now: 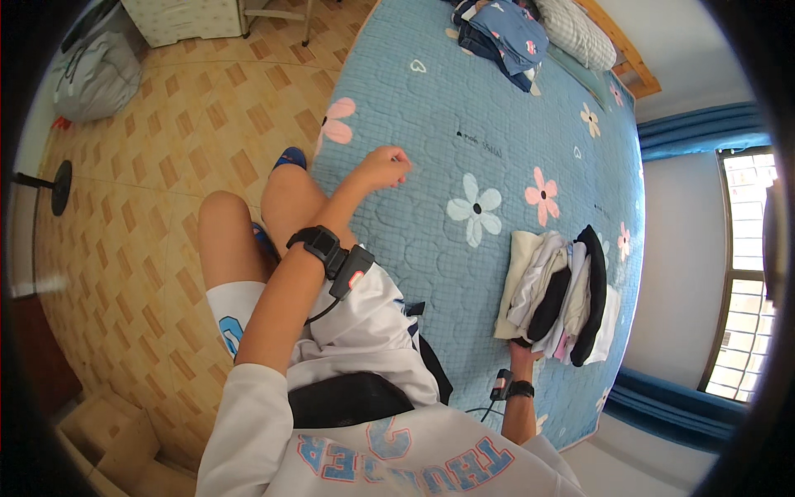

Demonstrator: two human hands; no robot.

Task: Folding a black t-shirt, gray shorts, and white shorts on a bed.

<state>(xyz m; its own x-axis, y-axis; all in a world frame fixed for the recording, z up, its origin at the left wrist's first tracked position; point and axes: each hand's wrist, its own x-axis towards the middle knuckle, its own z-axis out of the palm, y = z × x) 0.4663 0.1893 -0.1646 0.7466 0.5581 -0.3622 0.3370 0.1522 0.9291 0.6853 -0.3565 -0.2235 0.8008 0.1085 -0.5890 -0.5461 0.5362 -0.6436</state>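
Note:
My left hand (388, 168) is above the blue quilted bedspread (428, 248), fingers loosely curled and holding nothing I can see. At the near end of a row of folded clothes (577, 267), my right hand (525, 353) touches the garments, and its fingers are mostly hidden by them. The row has a cream garment (514, 282) on its left, white and pale pieces in between, a dark folded piece (549, 304), and a long black garment (590, 298) near the right. A white cloth (607, 326) lies flatter beyond it. Black strapped devices with cables are on both wrists.
A pile of blue clothes (506, 40) lies at the bed's far end beside a checked pillow (577, 34) and a wooden headboard (633, 68). Left are a grey bag (99, 77), a round black stand base (61, 187) and cardboard boxes (112, 428). A barred window (742, 273) is at right.

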